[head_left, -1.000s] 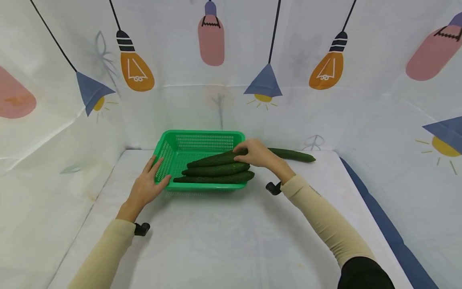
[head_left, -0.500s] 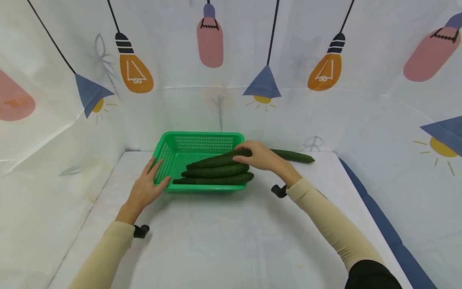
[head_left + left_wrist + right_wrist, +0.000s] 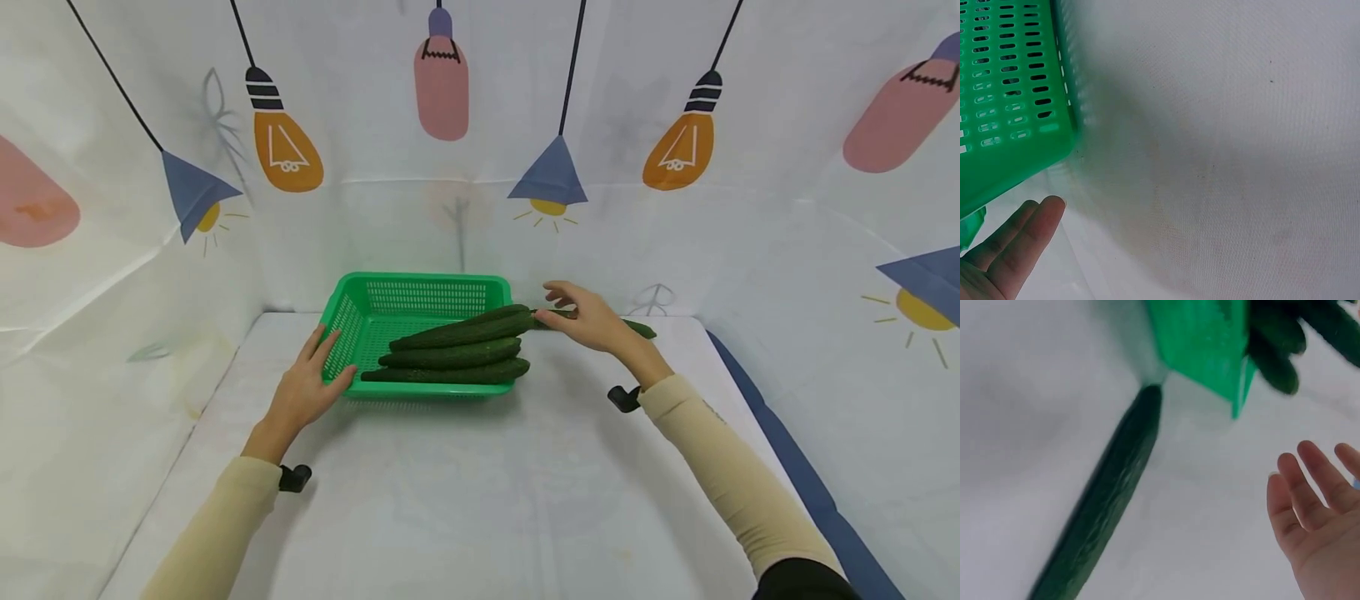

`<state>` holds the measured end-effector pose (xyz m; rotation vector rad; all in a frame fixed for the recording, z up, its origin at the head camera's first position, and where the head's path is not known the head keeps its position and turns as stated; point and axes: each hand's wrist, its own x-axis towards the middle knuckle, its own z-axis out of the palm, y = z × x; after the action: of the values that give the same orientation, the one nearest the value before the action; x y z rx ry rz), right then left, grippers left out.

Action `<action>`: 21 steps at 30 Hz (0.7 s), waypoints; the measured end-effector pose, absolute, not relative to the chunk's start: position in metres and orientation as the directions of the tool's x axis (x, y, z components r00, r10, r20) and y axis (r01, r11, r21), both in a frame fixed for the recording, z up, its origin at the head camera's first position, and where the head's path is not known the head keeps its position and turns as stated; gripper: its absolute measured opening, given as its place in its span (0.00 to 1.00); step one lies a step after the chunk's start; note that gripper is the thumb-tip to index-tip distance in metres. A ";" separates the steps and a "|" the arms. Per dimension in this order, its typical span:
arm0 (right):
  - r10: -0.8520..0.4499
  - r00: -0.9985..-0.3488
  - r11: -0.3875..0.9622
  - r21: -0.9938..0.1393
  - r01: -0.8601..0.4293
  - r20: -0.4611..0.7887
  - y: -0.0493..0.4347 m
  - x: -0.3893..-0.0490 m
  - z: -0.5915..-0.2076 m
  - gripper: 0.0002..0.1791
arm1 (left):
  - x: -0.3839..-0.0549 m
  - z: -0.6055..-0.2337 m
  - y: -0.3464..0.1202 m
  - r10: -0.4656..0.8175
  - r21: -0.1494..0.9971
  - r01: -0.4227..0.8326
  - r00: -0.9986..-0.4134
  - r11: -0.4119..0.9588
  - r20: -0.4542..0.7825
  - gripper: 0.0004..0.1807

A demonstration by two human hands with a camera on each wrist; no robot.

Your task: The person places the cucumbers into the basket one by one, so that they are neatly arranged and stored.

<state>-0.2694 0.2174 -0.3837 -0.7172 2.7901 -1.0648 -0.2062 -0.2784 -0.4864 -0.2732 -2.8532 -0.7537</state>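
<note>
A green plastic basket (image 3: 435, 286) with slotted walls stands on the table. Several dark green cucumbers (image 3: 450, 357) lie in it side by side, their right ends resting over its right rim. My left hand (image 3: 300, 396) rests at the basket's left side with the fingers straight and spread; in the left wrist view the fingertips lie beside its corner. To the right of the basket, a loose cucumber (image 3: 1107, 494) lies on the table. Above that cucumber hovers my right hand (image 3: 592, 321), fingers loosely extended and holding nothing. It hides the middle of the loose cucumber in the head view.
A white cloth covers the table (image 3: 465, 500). Behind it hangs a pale curtain (image 3: 375, 225) printed with lamps and bulbs. Along the table's right edge runs a blue strip (image 3: 780, 433).
My right hand has let go of the topmost cucumber in the basket and moved right, over the loose cucumber. The left hand and the basket stay in place.
</note>
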 end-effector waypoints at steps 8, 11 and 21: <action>-0.364 -0.927 0.684 -0.648 -0.334 0.093 0.255 -0.268 -0.393 0.35 | -0.206 -0.486 -0.279 0.135 0.468 0.226 -0.966 0.855 0.221 0.42; -0.336 -0.938 0.696 -0.648 -0.308 0.086 0.266 -0.270 -0.397 0.36 | -0.206 -0.486 -0.278 0.136 0.469 0.226 -0.966 0.854 0.219 0.42; -0.242 -0.967 0.731 -0.641 -0.233 0.075 0.299 -0.277 -0.419 0.41 | -0.204 -0.485 -0.277 0.135 0.469 0.225 -0.967 0.854 0.218 0.42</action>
<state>-0.2768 0.2992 -0.4193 -0.3991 2.9100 -1.0752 -0.2044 -0.2774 -0.4846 -0.2788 -2.8530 -0.7532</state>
